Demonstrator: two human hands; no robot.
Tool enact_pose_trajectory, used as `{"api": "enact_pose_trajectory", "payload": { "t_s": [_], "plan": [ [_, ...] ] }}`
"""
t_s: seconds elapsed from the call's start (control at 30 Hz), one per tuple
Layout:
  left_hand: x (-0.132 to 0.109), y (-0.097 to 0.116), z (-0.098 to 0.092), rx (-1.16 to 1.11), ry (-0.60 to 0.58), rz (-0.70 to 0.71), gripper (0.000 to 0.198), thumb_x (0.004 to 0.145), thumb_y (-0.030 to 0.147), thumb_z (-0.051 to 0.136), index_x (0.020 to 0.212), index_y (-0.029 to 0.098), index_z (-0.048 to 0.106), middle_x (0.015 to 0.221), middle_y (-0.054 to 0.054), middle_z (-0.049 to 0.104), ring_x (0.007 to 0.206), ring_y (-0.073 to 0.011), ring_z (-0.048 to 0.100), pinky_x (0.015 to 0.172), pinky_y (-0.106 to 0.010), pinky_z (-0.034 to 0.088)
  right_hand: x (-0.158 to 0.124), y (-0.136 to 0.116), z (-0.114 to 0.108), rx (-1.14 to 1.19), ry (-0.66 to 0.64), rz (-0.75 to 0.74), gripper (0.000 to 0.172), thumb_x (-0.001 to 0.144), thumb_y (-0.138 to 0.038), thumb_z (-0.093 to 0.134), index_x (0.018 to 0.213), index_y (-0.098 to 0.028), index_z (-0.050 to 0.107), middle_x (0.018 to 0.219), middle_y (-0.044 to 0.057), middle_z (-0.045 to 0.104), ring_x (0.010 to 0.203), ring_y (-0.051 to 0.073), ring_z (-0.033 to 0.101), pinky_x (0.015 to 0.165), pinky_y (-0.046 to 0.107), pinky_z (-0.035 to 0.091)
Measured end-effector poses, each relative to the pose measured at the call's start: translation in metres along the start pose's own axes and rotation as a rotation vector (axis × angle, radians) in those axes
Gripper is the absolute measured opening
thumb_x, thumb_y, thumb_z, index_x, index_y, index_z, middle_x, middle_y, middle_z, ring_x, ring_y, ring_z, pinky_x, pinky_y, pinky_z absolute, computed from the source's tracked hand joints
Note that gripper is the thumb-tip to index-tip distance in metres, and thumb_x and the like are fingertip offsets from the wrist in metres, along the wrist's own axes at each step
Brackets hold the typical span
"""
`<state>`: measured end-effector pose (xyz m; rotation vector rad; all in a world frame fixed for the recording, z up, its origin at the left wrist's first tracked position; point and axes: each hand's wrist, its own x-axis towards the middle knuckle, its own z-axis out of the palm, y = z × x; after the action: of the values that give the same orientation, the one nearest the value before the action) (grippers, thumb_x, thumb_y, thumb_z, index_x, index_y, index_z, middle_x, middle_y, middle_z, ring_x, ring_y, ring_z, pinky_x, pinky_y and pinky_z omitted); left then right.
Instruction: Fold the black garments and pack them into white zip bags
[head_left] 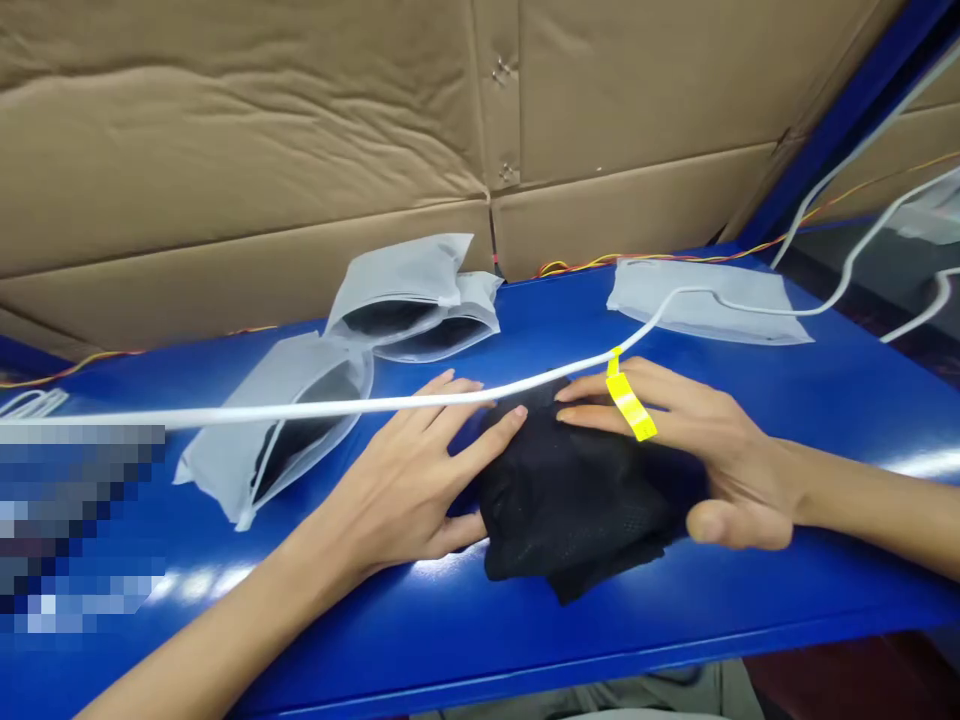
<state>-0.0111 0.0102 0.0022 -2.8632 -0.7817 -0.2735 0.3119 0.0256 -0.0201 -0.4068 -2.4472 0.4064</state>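
L hand (405, 475) & R hand (709, 455) both wide open, no real grip, fingertips pressing evenly on either side of black mesh fabric bundle (574, 500), which sits flat on blue workbench (825, 600), grey non-woven pouches (397, 280) behind.

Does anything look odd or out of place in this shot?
Yes: a white cable stretches across the blue table right by the hands, and its yellow tag lies on the fingers of the right hand.
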Motion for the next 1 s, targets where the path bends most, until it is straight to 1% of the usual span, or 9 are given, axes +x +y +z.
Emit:
{"api": "enact_pose_trajectory", "payload": {
  "t_s": [0.1,0.23,0.3,0.37,0.47,0.57,0.67,0.8,1.0],
  "plan": [
    [0.002,0.003,0.002,0.021,0.007,-0.035,0.057,0.101,0.026,0.052,0.155,0.010,0.051,0.146,-0.027,0.058,0.137,-0.0452,0.058,0.105,-0.061,0.057,-0.001,0.004,0.006,-0.001,-0.024,0.001,0.073,0.103,-0.069,0.047,0.156,-0.019,0.051,0.152,0.022,0.053,0.139,0.037,0.054,0.110,0.056,0.051],
    [0.004,0.004,0.010,0.011,0.104,-0.073,0.055,0.100,0.012,0.050,0.155,0.017,0.049,0.148,-0.023,0.057,0.135,-0.0373,0.062,0.103,-0.050,0.059,-0.004,0.010,0.015,-0.126,-0.010,-0.007,0.058,0.101,-0.043,0.057,0.152,-0.016,0.053,0.152,0.024,0.052,0.138,0.036,0.054,0.108,0.056,0.051],
    [0.004,0.003,0.014,-0.013,0.191,-0.164,0.049,0.099,0.013,0.055,0.149,0.017,0.052,0.142,-0.020,0.060,0.127,-0.0329,0.066,0.099,-0.043,0.060,-0.003,0.011,0.016,-0.201,0.043,0.018,0.051,0.099,-0.034,0.059,0.146,-0.015,0.057,0.148,0.024,0.056,0.134,0.036,0.057,0.105,0.055,0.053],
    [0.004,0.001,0.016,-0.049,0.250,-0.290,0.039,0.097,0.017,0.062,0.136,0.016,0.058,0.131,-0.016,0.064,0.105,-0.0271,0.072,0.081,-0.035,0.062,-0.002,0.011,0.016,-0.283,0.099,0.024,0.046,0.097,-0.032,0.060,0.140,-0.015,0.061,0.141,0.023,0.061,0.129,0.037,0.059,0.104,0.056,0.053],
    [0.005,0.002,0.017,-0.133,0.279,-0.379,0.005,0.093,0.019,0.064,0.099,0.018,0.063,0.096,-0.005,0.070,0.071,-0.0185,0.066,0.061,-0.029,0.053,0.000,0.009,0.017,-0.325,0.086,-0.009,0.049,0.098,-0.038,0.062,0.140,-0.013,0.062,0.138,0.024,0.065,0.127,0.038,0.059,0.104,0.058,0.052],
    [0.006,0.006,0.017,-0.205,0.277,-0.302,0.022,0.095,0.016,0.059,0.074,0.021,0.055,0.075,0.001,0.068,0.072,-0.0175,0.069,0.072,-0.029,0.057,0.002,0.006,0.020,-0.346,0.037,-0.010,0.053,0.099,-0.042,0.064,0.143,-0.012,0.061,0.140,0.025,0.066,0.126,0.036,0.061,0.103,0.055,0.053],
    [0.007,0.010,0.017,-0.253,0.295,-0.208,0.013,0.098,0.017,0.057,0.090,0.019,0.067,0.096,-0.005,0.078,0.094,-0.0196,0.076,0.090,-0.030,0.060,0.000,0.005,0.023,-0.343,0.050,0.015,0.049,0.100,-0.040,0.064,0.142,-0.014,0.061,0.139,0.024,0.067,0.125,0.035,0.062,0.103,0.055,0.054],
    [0.007,0.011,0.014,-0.284,0.281,-0.164,0.014,0.099,0.020,0.059,0.107,0.013,0.069,0.116,-0.013,0.078,0.106,-0.0245,0.075,0.095,-0.034,0.061,-0.001,0.008,0.017,-0.254,0.059,0.001,0.048,0.099,-0.034,0.065,0.141,-0.012,0.060,0.137,0.025,0.067,0.128,0.034,0.063,0.106,0.053,0.053],
    [0.003,0.003,0.012,-0.379,0.144,-0.276,0.049,0.103,0.054,0.058,0.129,0.013,0.067,0.134,-0.018,0.071,0.126,-0.0352,0.068,0.103,-0.047,0.060,0.000,0.010,0.014,-0.184,0.041,-0.055,0.062,0.091,-0.014,0.055,0.152,-0.013,0.049,0.144,0.023,0.066,0.133,0.030,0.063,0.109,0.053,0.053]
  ]
}}
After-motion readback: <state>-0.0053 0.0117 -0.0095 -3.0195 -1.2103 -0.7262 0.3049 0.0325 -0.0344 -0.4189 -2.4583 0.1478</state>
